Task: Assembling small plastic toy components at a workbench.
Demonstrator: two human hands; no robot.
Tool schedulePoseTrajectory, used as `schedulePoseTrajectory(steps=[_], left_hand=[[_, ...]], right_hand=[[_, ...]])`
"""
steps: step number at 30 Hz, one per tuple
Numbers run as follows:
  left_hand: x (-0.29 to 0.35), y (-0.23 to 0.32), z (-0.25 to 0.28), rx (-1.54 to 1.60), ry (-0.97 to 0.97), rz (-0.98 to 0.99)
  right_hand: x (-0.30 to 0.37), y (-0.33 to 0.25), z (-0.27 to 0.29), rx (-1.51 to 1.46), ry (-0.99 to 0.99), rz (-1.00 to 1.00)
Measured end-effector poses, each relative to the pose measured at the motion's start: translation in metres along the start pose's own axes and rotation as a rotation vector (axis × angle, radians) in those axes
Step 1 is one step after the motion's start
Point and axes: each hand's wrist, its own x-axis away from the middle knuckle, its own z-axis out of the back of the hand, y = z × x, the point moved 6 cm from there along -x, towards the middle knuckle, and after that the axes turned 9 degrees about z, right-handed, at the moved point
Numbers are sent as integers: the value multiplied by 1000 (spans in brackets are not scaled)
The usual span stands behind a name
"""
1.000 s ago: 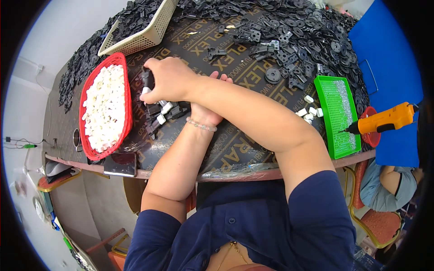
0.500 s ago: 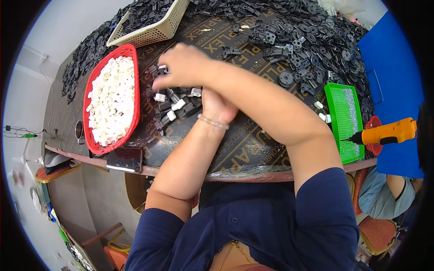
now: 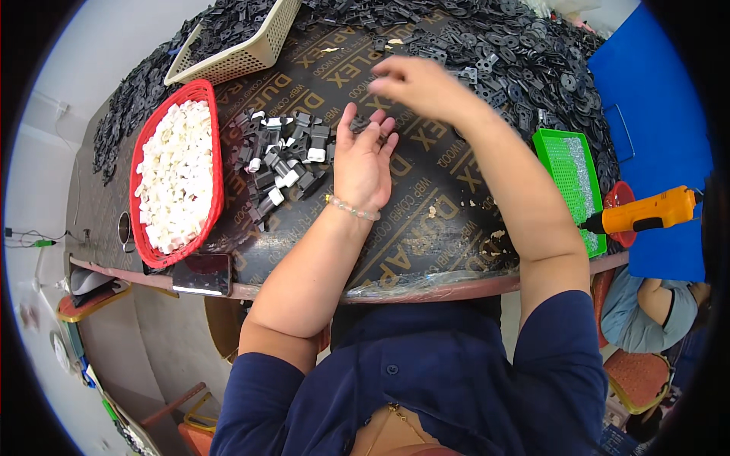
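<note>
My left hand (image 3: 363,169) is palm up over the table, fingers part curled. A small black plastic part (image 3: 359,124) shows between its thumb and fingers, partly covered by them. Beside that hand lies a heap of assembled black pieces with white ends (image 3: 287,179). Farther up and to the right, my right hand (image 3: 420,85) hovers over the table, blurred, its fingers apart and no object visible in them. Close beyond it spreads a large pile of loose black plastic parts (image 3: 525,72).
A red basket (image 3: 215,182) of white pieces stands left, with a phone (image 3: 202,274) at the table edge. Behind is a cream basket (image 3: 236,67) of black parts. Right are a green tray (image 3: 549,152) with small metal pieces, an orange power screwdriver (image 3: 650,211) and a red bowl (image 3: 620,194).
My right hand has swung from the assembled pieces, where it crossed over my left arm, to the right near the loose black parts. My left hand's palm and fingers have come into sight.
</note>
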Motion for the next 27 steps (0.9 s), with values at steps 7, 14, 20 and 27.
schedulePoseTrajectory(steps=[7, 14, 20, 27], left_hand=[[1, -9, -9, -66, -82, 99], [10, -16, -23, -182, -208, 164], [22, -21, -43, -192, -384, 175], [26, -26, -41, -213, -430, 285]], right_hand=[[41, 61, 56, 819, 104, 3], [94, 5, 62, -277, 406, -98], [136, -37, 37, -130, 288, 59], [148, -29, 46, -123, 261, 184]])
